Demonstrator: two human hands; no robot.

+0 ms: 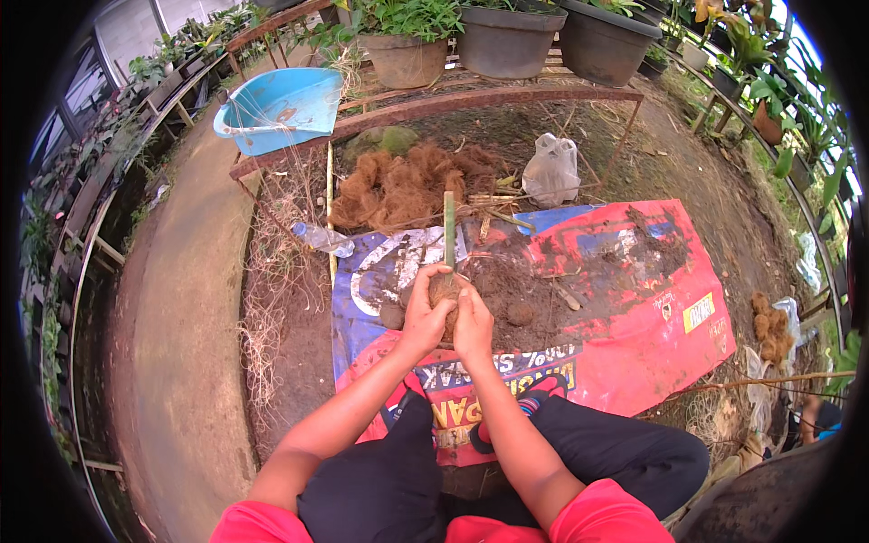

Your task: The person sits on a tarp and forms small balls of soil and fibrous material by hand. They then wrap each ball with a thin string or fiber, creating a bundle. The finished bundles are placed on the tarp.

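Between both palms I hold a brown fibre-wrapped ball [445,290], partly hidden by my fingers. A flat green stem or strip [449,231] rises upright from it. My left hand [425,309] wraps the ball's left side, its thumb across the front. Pressed to the other side is my right hand [473,317], fingertips near the base of the green piece. Beneath them, dark loose soil [495,278] is spread over a red and blue printed plastic sheet [638,360]. One round soil ball [392,315] lies left of my hands, another ball [521,313] to the right.
Beyond the sheet are a heap of coconut fibre [400,183], a knotted plastic bag [551,171] and cut stalks [506,200]. A plastic bottle [322,239] lies at left. A rusty metal rack [475,100] carries a blue basin [282,108] and plant pots [509,41].
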